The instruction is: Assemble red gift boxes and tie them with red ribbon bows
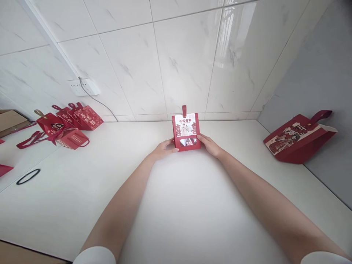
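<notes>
Red windowed gift box (186, 128) sat toward the back of the white tabletop (192, 190), near the tiled wall (187, 66), directly between the two hands, long axis roughly upright, ribbon loop (184, 110) on top. Left hand (164, 149) held the lower left side, thumb across the front bottom corner; right hand (209, 145) gripped slightly higher on the right side, thumb at the front edge, so the box was clamped between the pair, neither hand nearer. Fingers behind it were hidden; could not tell whether the base bore fully on the surface.
</notes>
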Motion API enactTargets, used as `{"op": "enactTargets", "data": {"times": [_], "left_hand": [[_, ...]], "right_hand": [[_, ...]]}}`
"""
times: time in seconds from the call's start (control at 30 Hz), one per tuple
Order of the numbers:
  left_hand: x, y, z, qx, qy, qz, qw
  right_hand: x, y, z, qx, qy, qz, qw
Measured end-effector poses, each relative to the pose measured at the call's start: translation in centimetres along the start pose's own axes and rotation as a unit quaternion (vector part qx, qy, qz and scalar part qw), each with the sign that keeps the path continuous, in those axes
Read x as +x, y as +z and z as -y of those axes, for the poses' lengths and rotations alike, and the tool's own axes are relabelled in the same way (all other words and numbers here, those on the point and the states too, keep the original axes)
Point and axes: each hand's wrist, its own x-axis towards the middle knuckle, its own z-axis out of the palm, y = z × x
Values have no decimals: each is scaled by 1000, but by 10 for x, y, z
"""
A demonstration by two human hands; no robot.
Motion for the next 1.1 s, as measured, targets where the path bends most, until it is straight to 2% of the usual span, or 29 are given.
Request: {"op": "enactTargets", "data": {"times": [0.17,0.37,0.5,0.63,0.73,0.83,0.97,1.03,1.1], "left_hand": [[2,3,-3,-47,24,9,999],[0,3,0,24,-15,-64,998],[1,1,7,43,-22,-90,995],[5,-2,14,37,-2,-117,992],[7,1,19,27,35,-129,991],[8,9,24,21,72,-110,991],[9,18,24,-20,56,-58,997],[9,21,19,-55,52,-41,996],[9,22,10,-70,60,-35,995]], "right_hand": [[2,-6,-9,-15,-4,-2,1000],[4,-7,-16,-38,10,3,999],[5,-6,-15,-39,-25,30,998],[3,-2,-16,-135,-42,54,989],[-1,9,-17,-201,-49,7,978],[-5,22,-13,-239,-67,-54,967],[-11,32,-4,-282,-109,-114,946],[-13,33,0,-317,-138,-113,932],[-14,33,2,-340,-146,-82,925]]}}
